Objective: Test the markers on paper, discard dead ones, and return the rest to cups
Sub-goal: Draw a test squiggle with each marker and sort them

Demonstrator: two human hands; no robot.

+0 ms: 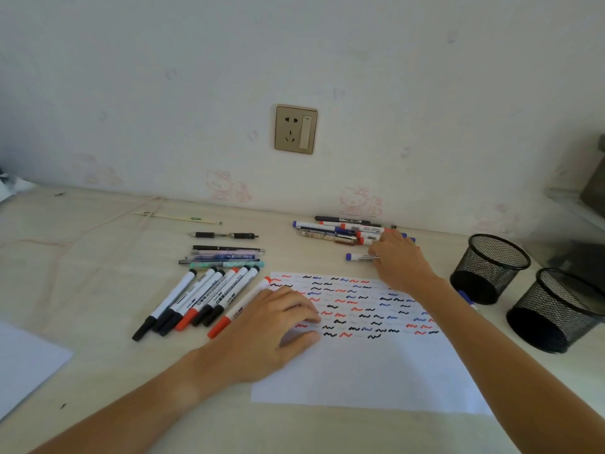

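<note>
A white sheet of paper (370,368) lies before me, its upper half covered with red, blue and black squiggles. My left hand (278,326) rests flat on the sheet's left edge, fingers relaxed. My right hand (401,260) reaches beyond the paper and touches a blue-capped marker (360,256); whether the fingers curl round it is hidden. Behind that marker lies a pile of markers and pens (343,231) by the wall. Several black- and red-capped markers (203,299) lie in a fan left of the paper. Two black mesh cups (489,268) (556,309) stand at the right.
A row of pens (226,255) and a single black pen (226,235) lie behind the fan of markers. A thin stick (176,217) lies near the wall. Another white sheet (23,362) pokes in at the left edge. A blue marker (466,298) lies beside the nearer cup.
</note>
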